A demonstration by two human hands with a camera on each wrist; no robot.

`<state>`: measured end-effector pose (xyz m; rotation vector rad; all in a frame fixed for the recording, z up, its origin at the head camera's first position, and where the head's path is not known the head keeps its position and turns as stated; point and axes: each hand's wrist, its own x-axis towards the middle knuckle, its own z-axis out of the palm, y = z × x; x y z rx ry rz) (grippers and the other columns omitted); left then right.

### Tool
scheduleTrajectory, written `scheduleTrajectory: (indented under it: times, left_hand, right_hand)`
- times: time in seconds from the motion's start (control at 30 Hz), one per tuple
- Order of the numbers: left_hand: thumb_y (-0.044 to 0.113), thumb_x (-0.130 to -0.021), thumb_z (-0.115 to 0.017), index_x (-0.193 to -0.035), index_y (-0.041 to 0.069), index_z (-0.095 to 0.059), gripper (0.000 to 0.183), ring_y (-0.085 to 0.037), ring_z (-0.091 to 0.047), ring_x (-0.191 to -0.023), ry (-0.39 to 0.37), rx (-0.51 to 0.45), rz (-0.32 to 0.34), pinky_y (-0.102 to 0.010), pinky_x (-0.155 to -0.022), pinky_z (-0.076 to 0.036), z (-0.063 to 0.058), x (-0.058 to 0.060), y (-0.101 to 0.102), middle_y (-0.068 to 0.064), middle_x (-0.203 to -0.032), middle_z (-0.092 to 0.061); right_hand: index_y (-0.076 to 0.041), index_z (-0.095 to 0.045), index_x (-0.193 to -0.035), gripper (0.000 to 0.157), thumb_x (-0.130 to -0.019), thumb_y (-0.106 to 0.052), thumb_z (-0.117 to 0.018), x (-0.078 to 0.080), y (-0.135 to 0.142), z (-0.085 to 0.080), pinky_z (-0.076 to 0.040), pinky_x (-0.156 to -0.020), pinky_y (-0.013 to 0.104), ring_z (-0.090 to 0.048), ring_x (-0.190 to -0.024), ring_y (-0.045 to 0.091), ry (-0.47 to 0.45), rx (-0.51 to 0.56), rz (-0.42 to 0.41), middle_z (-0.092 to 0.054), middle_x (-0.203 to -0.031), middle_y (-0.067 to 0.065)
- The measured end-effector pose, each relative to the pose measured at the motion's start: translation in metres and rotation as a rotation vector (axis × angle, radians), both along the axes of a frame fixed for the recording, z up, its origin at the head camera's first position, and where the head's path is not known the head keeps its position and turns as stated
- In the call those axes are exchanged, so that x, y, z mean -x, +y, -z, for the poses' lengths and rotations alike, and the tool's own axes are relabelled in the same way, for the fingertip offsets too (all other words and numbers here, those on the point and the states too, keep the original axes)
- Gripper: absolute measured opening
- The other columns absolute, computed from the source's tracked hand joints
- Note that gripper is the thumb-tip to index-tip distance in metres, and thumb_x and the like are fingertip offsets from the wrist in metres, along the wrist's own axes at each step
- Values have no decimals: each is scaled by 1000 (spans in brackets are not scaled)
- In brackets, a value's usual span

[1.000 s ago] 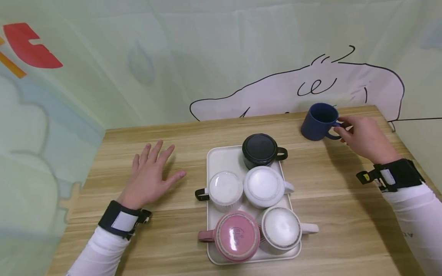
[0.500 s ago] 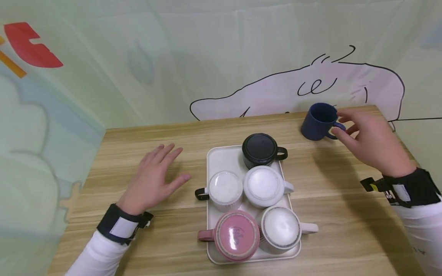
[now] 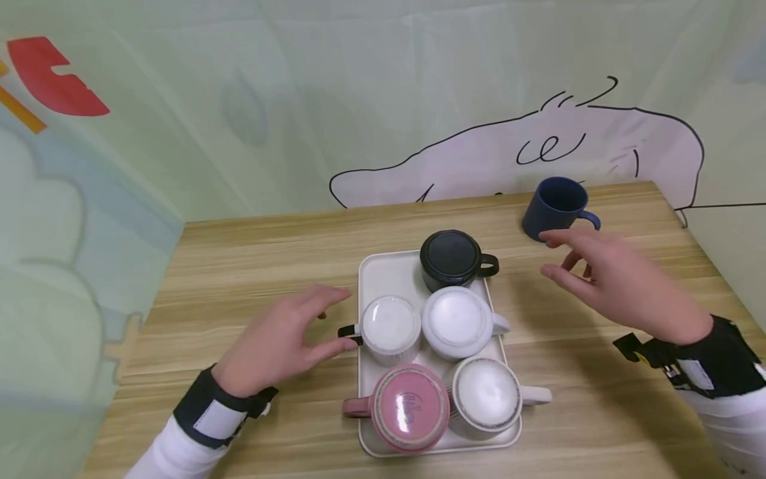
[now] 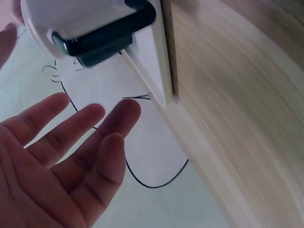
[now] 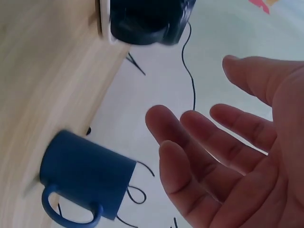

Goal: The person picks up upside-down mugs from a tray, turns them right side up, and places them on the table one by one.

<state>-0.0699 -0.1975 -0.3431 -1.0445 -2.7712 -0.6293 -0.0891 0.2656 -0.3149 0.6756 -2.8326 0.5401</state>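
Observation:
In the head view my left hand [image 3: 278, 342] reaches over the left side of the tray [image 3: 374, 273]. Its thumb and index finger lie spread around the black handle [image 3: 349, 332] of an upturned white mug [image 3: 391, 326]. The left wrist view shows a gap between those fingertips and the handle [image 4: 109, 31]. A blue mug [image 3: 552, 209] stands upright at the back right of the table, its handle turned right. My right hand [image 3: 625, 283] hovers just in front of it, fingers loosely bent and holding nothing; the right wrist view shows the blue mug [image 5: 88, 171] apart from the fingers.
Also upside down on the tray are a black mug [image 3: 451, 258], a plain white mug [image 3: 458, 324], a pink mug [image 3: 410, 409] and a cream mug [image 3: 487, 394]. Several handles stick out past the rim. A printed cloth [image 3: 287, 113] hangs behind the wooden table [image 3: 269, 253].
My right hand has let go of the blue mug's handle and drawn toward the front left. My left hand has moved right to the white mug's black handle. The blue mug stays put.

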Motion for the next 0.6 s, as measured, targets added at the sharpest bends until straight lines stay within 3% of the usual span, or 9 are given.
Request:
scheduleTrajectory:
  times: [0.23,0.4,0.6]
  left_hand:
    - [47,-86,-74,-128,14,-66,55,-8,-61,-81,-58,-3,42,-25,-73,-53,6,-2,8,3,-114,-68]
    - [34,-86,-78,-116,15,-72,35,-4,-59,-77,-77,-31,65,-21,-69,-51,11,-3,12,10,-100,-67]
    - [28,-90,-75,-106,17,-73,20,0,-58,-79,-95,-75,68,-21,-71,-52,15,-4,15,14,-93,-65]
  right_hand:
    - [-10,-59,-136,51,-91,-29,-73,-8,-7,13,-53,-65,29,-63,-87,9,-67,-21,-82,-65,-120,3]
    - [-8,-58,-135,50,-92,-28,-71,-11,-10,25,-55,-76,39,-64,-95,18,-63,-52,-134,-64,-121,9]
    - [-8,-58,-136,49,-94,-30,-69,-13,-10,36,-50,-91,50,-60,-114,31,-69,-79,-143,-62,-128,12]
